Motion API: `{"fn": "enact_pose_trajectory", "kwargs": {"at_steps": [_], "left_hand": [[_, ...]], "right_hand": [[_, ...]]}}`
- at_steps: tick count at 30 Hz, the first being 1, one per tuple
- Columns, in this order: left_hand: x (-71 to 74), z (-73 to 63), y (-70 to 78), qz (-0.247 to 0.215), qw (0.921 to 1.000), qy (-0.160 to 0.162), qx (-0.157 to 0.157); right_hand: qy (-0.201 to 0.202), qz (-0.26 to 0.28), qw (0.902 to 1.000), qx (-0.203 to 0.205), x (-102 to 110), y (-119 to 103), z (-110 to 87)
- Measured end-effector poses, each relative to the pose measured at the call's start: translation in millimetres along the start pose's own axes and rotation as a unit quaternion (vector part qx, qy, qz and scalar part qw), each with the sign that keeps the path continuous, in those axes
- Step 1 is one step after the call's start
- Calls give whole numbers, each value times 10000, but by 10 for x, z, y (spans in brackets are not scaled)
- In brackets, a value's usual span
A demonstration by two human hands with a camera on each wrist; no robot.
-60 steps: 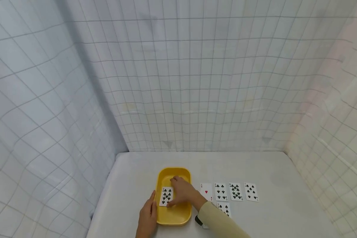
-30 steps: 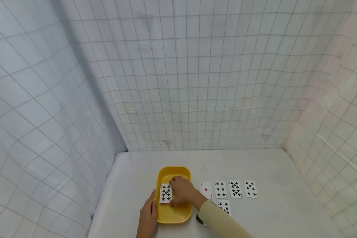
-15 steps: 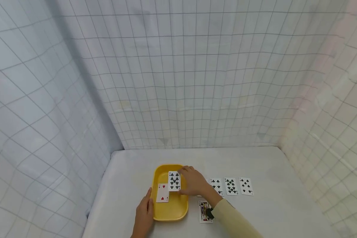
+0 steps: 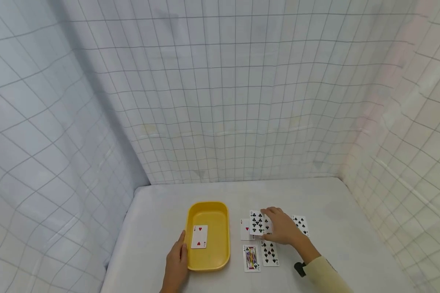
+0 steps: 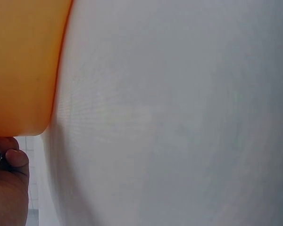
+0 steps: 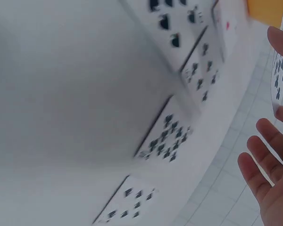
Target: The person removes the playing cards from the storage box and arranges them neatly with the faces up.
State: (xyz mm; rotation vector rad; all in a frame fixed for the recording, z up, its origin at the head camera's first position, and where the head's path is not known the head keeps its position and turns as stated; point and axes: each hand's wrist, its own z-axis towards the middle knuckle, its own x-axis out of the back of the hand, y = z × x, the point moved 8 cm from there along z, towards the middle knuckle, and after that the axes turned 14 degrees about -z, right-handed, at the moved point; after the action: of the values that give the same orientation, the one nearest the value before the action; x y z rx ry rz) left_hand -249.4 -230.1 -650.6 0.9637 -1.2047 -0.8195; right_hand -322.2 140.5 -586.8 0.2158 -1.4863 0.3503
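My left hand (image 4: 177,260) grips the left side of a yellow plastic tray (image 4: 218,254); in the left wrist view its curled fingertips show at the tray's edge. A two of hearts (image 4: 199,237) lies face up in the tray. Over the table to the right, my right hand (image 4: 283,228) pinches a clubs playing card (image 4: 256,223) by its right edge between thumb and finger. That card overlaps the ace of hearts (image 4: 244,228) in the head view. Seen from the right wrist, the held clubs card (image 6: 278,77) is nearly edge-on and the other fingers are spread.
Below the ace lie a face card (image 4: 251,258) and a spades card (image 4: 269,254). A six of clubs (image 6: 203,75) and another clubs card (image 6: 165,134) are partly or wholly behind my right hand in the head view. Further right is another spades card (image 4: 300,224). Gridded white curtains surround the table.
My right hand lifted the clubs card off the two of hearts in the tray and carried it right, over the laid-out cards. The left hand kept its grip on the tray.
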Motion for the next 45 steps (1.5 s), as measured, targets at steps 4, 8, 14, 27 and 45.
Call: {"fn": "enact_pose_trajectory", "kwargs": {"at_steps": [4, 8, 14, 27, 45], "left_hand": [[8, 0, -11, 41, 10000, 31, -60], [10, -7, -21, 80, 9999, 58, -117], [13, -12, -11, 109, 9996, 106, -228], [48, 28, 46, 201, 9991, 243, -277], [15, -8, 29, 247, 9994, 169, -187]], "right_hand": [[-216, -112, 9995, -221, -144, 313, -284], [-382, -224, 9984, -344, -293, 553, -542], [-369, -282, 9984, -311, -387, 746, -814], [-576, -70, 9982, -118, -383, 780, -936], [-814, -217, 9960, -313, -341, 785, -910]]}}
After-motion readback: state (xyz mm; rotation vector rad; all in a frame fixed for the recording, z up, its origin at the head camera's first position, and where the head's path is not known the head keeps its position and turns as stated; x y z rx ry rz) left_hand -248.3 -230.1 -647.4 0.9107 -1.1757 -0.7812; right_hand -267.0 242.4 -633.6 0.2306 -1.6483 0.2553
